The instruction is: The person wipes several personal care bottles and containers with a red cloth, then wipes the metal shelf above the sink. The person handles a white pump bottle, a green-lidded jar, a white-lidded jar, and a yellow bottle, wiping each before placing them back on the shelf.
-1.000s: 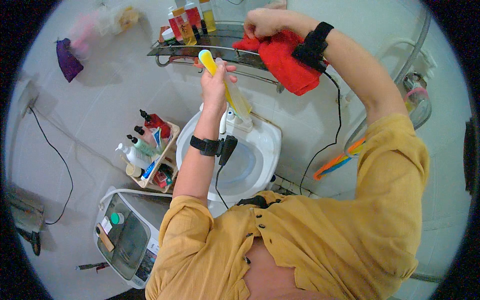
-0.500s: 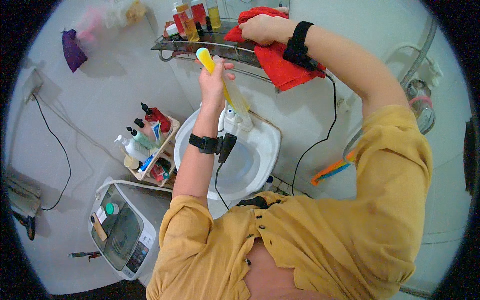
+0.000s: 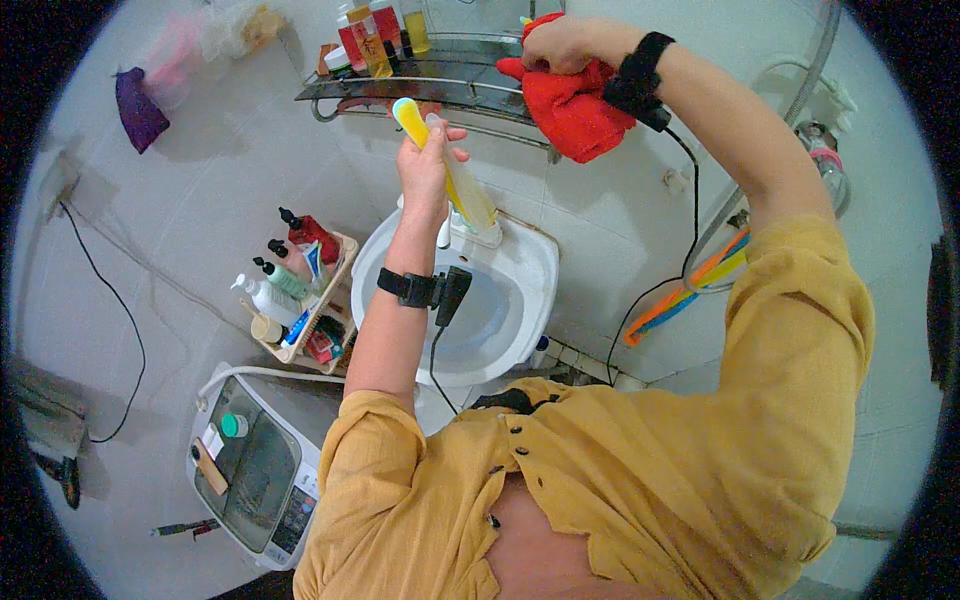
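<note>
Super bright red cloth (image 3: 580, 118), plain mustard shirt (image 3: 640, 450)
Plus a yellow handle (image 3: 410, 120), white basin (image 3: 540, 325), black wrist straps (image 3: 405, 288), green lid (image 3: 233, 425).

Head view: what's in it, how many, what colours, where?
Handheld tool: one, yellow, in left hand
Red cloth: one, red, in right hand
Shelf: one, dark, top
Bottles: several, mixed, on shelf
Sink: one, white, centre
Rack: one, beige, left of sink
Pump bottles: four, mixed, in rack
Washing machine: one, white, lower left
Jar: one, green-lidded, on washing machine
Pouch: one, purple, upper left
Hose: one, grey, right
Strip: one, multicoloured, right
Cables: several, black, left wall and wrists
Straps: two, black, wrists
Shirt: one, mustard, bottom
Hands: two, bare, top
</note>
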`<state>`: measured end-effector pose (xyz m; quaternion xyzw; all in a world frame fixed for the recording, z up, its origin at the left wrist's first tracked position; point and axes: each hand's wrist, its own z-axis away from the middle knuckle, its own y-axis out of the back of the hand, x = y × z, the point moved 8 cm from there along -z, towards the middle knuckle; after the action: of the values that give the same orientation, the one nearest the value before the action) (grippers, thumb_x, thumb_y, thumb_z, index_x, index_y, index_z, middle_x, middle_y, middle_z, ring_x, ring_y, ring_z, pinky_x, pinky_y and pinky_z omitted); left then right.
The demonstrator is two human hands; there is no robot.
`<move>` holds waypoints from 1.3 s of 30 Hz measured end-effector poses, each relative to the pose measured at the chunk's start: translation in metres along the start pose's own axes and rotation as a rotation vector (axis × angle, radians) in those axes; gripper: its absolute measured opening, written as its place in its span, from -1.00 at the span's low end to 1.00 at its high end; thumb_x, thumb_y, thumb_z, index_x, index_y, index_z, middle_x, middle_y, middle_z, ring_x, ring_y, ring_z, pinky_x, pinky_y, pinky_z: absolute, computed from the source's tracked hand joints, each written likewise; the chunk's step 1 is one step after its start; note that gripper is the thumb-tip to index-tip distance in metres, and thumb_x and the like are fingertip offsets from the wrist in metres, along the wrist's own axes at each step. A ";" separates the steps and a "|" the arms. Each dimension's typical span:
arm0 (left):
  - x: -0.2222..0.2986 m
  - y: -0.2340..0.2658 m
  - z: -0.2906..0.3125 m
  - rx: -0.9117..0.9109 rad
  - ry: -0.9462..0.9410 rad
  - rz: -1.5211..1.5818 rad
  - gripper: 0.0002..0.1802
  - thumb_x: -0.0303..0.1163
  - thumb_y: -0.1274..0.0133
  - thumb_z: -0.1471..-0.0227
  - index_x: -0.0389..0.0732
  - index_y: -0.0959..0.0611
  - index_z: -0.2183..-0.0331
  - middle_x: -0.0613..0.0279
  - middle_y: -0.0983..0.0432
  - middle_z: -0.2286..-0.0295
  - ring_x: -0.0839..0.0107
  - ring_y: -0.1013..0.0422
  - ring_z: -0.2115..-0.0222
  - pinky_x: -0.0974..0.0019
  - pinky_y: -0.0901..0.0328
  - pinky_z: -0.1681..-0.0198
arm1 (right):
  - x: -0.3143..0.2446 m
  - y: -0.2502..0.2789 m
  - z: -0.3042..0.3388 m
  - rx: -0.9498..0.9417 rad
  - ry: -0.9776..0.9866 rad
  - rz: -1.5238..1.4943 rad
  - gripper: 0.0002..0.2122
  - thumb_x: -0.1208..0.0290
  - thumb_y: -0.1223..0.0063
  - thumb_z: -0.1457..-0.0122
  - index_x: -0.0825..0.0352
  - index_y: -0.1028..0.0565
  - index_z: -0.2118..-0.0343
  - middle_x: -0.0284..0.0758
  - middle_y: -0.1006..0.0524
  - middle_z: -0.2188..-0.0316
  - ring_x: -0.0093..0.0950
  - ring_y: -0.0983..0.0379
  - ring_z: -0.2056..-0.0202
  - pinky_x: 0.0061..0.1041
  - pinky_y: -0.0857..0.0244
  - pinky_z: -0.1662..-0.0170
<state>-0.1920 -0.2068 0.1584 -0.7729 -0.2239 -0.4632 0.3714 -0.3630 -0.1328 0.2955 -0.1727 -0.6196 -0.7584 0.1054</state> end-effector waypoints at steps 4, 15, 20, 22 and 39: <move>0.000 -0.009 0.007 -0.059 0.008 0.002 -0.74 -0.26 0.02 -0.19 -0.22 -0.46 0.18 0.12 -0.56 0.36 0.47 -0.41 0.54 0.35 -0.31 0.40 | 0.013 0.026 0.035 0.210 0.089 -0.269 -0.80 0.52 0.02 0.08 0.38 -0.52 0.35 -0.11 -0.55 0.43 -0.21 -0.45 0.37 -0.27 -0.33 0.27; -0.002 -0.025 0.016 -0.168 0.077 0.218 -0.80 -0.36 0.09 -0.20 -0.25 -0.42 0.17 0.28 -0.40 0.53 0.44 -0.34 0.54 0.27 -0.33 0.33 | 0.059 0.084 0.198 0.949 -0.130 -0.812 -0.84 0.45 0.03 -0.04 0.32 -0.47 0.31 -0.41 -0.46 0.42 -0.55 -0.36 0.32 -0.49 -0.27 0.20; -0.003 -0.030 0.029 -0.201 0.185 0.345 -0.77 -0.33 0.10 -0.23 -0.26 -0.39 0.15 0.36 -0.27 0.56 0.53 -0.21 0.59 0.23 -0.34 0.31 | 0.055 0.062 0.181 1.105 -0.184 -0.733 -0.82 0.48 0.03 -0.03 0.33 -0.47 0.27 -0.33 -0.49 0.40 -0.51 -0.41 0.31 -0.51 -0.30 0.20; -0.003 -0.031 0.035 -0.222 0.242 0.376 -0.76 -0.30 0.12 -0.24 -0.26 -0.39 0.14 0.38 -0.24 0.56 0.55 -0.19 0.60 0.23 -0.34 0.30 | 0.035 0.033 0.147 0.972 -0.197 -0.690 -0.79 0.49 0.03 -0.04 0.36 -0.47 0.23 -0.21 -0.52 0.37 -0.33 -0.47 0.28 -0.42 -0.33 0.18; -0.002 -0.012 0.064 -0.261 0.264 0.291 -0.68 -0.20 0.05 -0.22 -0.23 -0.41 0.11 0.44 -0.22 0.57 0.57 -0.20 0.60 0.19 -0.36 0.19 | -0.030 -0.039 0.053 0.519 -0.262 -0.332 -0.28 0.01 -0.39 0.26 0.38 -0.45 0.05 -0.06 -0.52 0.14 -0.16 -0.44 0.04 -0.27 -0.33 0.00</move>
<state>-0.1658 -0.1492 0.1423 -0.7713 0.0022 -0.5266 0.3575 -0.3434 -0.0746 0.2579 -0.1331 -0.8199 -0.5536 -0.0596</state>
